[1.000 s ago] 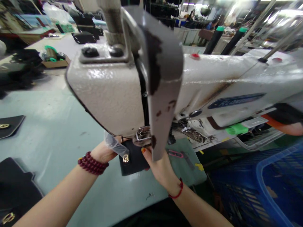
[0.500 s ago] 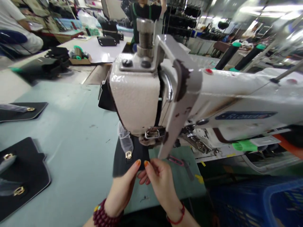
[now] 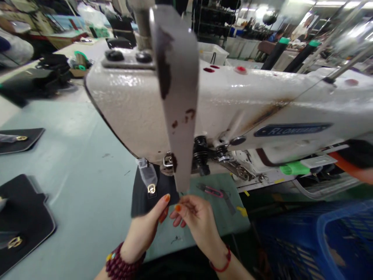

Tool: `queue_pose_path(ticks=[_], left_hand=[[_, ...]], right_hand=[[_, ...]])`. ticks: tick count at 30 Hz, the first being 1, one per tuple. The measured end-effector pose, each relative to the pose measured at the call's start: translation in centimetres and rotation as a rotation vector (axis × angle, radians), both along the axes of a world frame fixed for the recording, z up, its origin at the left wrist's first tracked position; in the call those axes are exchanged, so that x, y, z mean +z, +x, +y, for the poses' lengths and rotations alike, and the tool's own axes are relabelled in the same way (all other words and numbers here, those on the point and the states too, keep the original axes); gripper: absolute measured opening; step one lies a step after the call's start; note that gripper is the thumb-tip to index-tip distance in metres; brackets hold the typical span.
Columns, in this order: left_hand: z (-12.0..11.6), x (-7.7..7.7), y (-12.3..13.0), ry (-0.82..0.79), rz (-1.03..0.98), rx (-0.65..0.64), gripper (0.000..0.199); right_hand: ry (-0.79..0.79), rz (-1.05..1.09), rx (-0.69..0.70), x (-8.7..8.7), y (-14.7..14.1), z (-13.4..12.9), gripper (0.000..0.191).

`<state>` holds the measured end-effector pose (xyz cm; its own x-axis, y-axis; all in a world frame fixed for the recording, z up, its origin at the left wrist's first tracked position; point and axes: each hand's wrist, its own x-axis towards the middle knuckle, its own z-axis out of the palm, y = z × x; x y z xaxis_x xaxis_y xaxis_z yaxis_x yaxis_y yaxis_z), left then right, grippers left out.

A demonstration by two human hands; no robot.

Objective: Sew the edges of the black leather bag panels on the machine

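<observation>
A black panel (image 3: 159, 182) lies under the head of a white sewing machine (image 3: 128, 105). On it is a gold clasp (image 3: 151, 189) at the end of a strap wrapped in clear film. My left hand (image 3: 150, 223) grips the panel's near edge, thumb on top and fingers beneath. Just right of the panel's corner, my right hand (image 3: 196, 217) has its thumb and fingers curled close together; whatever lies between them is too small to make out. The grey lever (image 3: 180, 116) of the machine hangs just beyond my hands.
More black panels with gold clasps (image 3: 23, 214) lie at the left on the green tabletop (image 3: 87, 175). Pink-handled snips (image 3: 214, 191) rest right of my hands. A blue crate (image 3: 320, 233) stands low at the right. Thread cones (image 3: 275, 53) rise behind the machine.
The view has shifted, so the machine head looks nearer and turned. My right hand has come away from the panel's edge, leaving a wider gap between my thumbs. My left hand stays on the panel.
</observation>
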<state>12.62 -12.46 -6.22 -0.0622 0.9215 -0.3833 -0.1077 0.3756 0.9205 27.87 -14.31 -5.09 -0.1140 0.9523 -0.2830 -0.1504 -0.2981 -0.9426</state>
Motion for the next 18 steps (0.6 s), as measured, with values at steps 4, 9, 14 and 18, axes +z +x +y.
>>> queue_pose_path(ticks=[4, 9, 14, 18], left_hand=[[-0.1, -0.2, -0.4, -0.099, 0.067, -0.044, 0.057], [-0.2, 0.3, -0.6, -0.069, 0.113, -0.018, 0.052], [-0.5, -0.5, -1.0, -0.292, 0.060, 0.024, 0.047], [-0.6, -0.6, -0.9, -0.288, -0.037, 0.012, 0.046]], right_hand=[[0.010, 0.018, 0.013, -0.1, -0.6, 0.7, 0.051], [-0.047, 0.060, 0.009, 0.0, -0.7, 0.9, 0.054], [-0.121, 0.078, 0.000, 0.8, -0.4, 0.9, 0.056], [-0.152, 0.072, -0.005, 1.2, -0.4, 1.1, 0.056]])
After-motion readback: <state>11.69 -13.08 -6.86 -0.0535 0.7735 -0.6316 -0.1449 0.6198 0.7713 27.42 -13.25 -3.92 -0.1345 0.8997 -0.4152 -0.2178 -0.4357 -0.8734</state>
